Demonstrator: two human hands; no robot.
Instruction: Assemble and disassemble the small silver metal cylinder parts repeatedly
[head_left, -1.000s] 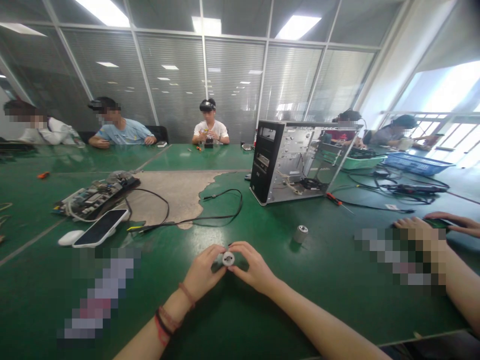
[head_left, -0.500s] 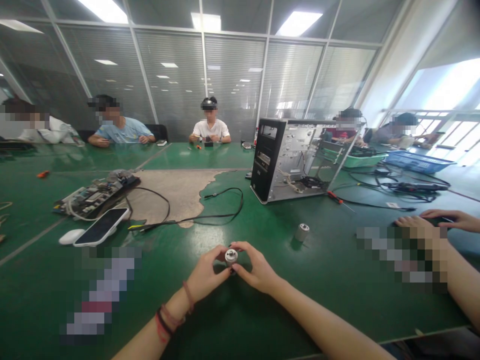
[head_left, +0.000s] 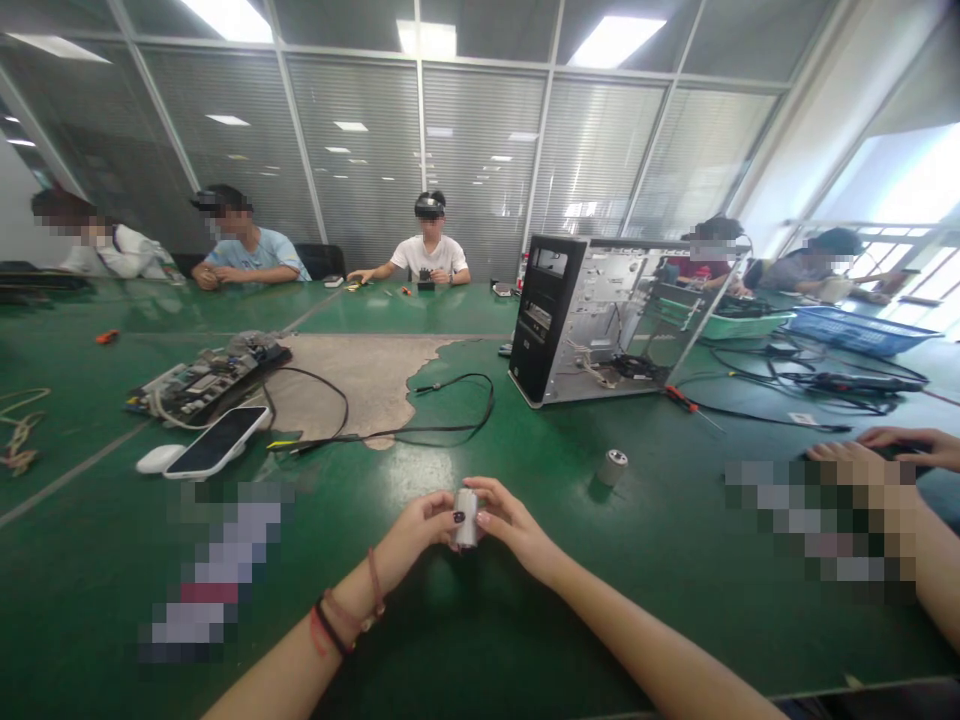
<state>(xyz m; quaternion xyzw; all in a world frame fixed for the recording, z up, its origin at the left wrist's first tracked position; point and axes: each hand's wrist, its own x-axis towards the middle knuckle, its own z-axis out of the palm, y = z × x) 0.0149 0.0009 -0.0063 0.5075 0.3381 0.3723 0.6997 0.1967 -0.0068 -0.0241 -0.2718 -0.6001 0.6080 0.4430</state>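
Observation:
A small silver cylindrical motor is held between my two hands, over the green table in front of me. My left hand is closed on its left side, the dark-nailed thumb across its front. From the other side, the fingers and thumb of my right hand grip it. The motor's curved side faces me, and its end face is mostly out of sight. A second motor of the same kind stands upright on the table, ahead and to the right of my hands.
An opened computer case stands beyond, with a screwdriver beside it. To the left are a circuit board assembly, a phone and a black cable. A co-worker's hands rest at right; several people sit around the table.
The motor has been tilted in my hands: its end face with the shaft pointed at me before, and its side shows now. Across the table, a co-worker's arm has stretched out sideways.

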